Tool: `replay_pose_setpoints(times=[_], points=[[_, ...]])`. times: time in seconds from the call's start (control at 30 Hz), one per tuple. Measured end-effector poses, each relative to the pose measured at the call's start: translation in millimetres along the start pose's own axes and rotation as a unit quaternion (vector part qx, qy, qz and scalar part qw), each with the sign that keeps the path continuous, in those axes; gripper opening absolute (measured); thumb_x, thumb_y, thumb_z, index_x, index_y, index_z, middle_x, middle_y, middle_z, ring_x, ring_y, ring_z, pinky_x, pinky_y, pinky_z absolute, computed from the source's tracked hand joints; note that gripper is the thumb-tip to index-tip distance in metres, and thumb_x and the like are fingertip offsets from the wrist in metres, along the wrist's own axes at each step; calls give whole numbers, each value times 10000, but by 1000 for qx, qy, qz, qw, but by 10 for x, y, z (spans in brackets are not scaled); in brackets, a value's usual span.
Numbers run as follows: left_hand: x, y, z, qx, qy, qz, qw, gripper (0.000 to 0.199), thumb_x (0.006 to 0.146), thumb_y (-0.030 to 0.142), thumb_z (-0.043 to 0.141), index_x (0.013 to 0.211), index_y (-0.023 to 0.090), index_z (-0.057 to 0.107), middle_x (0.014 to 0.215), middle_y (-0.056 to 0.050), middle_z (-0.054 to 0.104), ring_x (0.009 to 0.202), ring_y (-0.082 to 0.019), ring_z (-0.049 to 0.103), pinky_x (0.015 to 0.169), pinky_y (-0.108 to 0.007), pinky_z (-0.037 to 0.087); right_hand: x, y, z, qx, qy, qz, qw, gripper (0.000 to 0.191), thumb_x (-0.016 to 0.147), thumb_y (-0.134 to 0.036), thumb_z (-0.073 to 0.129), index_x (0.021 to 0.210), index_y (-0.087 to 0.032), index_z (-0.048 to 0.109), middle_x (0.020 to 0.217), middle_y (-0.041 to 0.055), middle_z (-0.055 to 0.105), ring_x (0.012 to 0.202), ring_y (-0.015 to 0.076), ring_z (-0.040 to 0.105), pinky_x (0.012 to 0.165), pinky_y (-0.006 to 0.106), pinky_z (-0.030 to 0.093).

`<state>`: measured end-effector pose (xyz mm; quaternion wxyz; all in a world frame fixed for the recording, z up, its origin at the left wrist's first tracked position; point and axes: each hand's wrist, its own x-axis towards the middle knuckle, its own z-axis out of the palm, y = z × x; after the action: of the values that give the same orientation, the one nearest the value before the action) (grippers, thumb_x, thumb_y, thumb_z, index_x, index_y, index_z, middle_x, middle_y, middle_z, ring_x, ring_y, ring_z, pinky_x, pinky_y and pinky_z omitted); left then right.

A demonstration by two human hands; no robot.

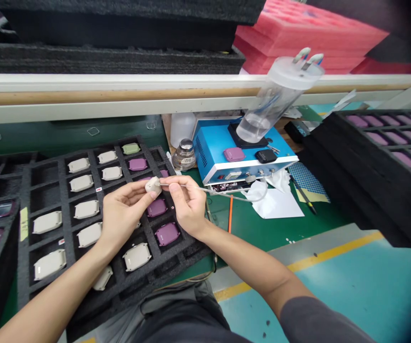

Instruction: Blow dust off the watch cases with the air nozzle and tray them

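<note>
"Over the black foam tray [65,190], your left hand [128,202] pinches the beige case [152,186]; your right hand [189,200] holds the thin needle [164,185] up to it."
"Then brace them together, and leave the tube [223,193] slack right of the tray."

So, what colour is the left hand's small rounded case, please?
The case is beige; see the head view.

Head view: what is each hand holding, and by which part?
Left hand: a cream case, thumb at its lower edge, finger contact partly hidden. Right hand: a thin tube, between thumb and fingers near its end at the case.
</note>
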<state>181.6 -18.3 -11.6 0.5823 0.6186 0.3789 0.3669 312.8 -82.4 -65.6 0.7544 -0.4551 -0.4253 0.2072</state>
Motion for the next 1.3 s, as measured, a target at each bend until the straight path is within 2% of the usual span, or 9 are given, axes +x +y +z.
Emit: replay_pose_setpoints(times=[0.37,0.63,0.93,1.0,1.1,1.2,1.27,1.3], points=[[12,1,9,12,4,-10,1000,517,652,457,931,1043,152,785,1099,-122,805,1020,-296,773,984,-433,622,3,2,-3,-7,2,7,1000,227,1010,-427,593,1049,-223,682,1044,66,755,941,175,738,896,346,641],[5,-13,12,12,7,-7,1000,499,666,434,930,1056,156,788,1087,-114,808,1005,-286,777,983,-422,623,-6,-1,-1,18,0,-2,1000,168,1009,-355,611,1064,-225,700,1049,58,754,939,169,737,910,346,635],[16,-35,7,5,3,1,1000,433,697,373,911,1050,155,788,1075,-103,811,985,-264,779,968,-392,621,-1,-18,-12,-5,-2,2,1000,222,1011,-415,592,1041,-220,693,1035,67,764,939,182,746,892,351,645],[-37,-41,34,2,-2,9,1000,376,714,350,890,1017,151,791,1040,-100,816,947,-254,781,947,-379,622,-60,-63,-17,-11,11,0,1000,202,1006,-388,606,1030,-216,709,1020,65,767,942,184,748,882,352,645],[-79,8,33,0,-22,17,1000,302,777,298,810,1034,142,783,1030,-103,814,921,-244,776,895,-363,624,-146,-116,-23,-39,67,-14,997,194,994,-373,626,1000,-204,719,983,61,760,917,187,750,870,372,650],[-15,178,-154,65,-41,36,996,307,871,240,668,1148,141,760,1078,-105,803,940,-240,763,867,-360,613,-172,-124,-14,-50,96,-16,994,232,976,-410,641,957,-187,702,934,59,742,880,197,757,808,384,667],[53,330,-419,176,-41,76,981,337,918,228,591,1203,146,751,1167,-102,784,1033,-250,743,954,-375,578,-177,-130,-6,-52,86,-8,995,251,967,-427,648,939,-183,697,912,55,732,861,196,759,778,378,672],[91,393,-591,245,-31,99,964,357,932,220,560,1227,142,746,1225,-104,766,1104,-261,722,1019,-386,543,-181,-134,-4,-54,80,-4,995,255,965,-430,649,934,-182,698,907,54,730,852,193,759,770,374,672]])
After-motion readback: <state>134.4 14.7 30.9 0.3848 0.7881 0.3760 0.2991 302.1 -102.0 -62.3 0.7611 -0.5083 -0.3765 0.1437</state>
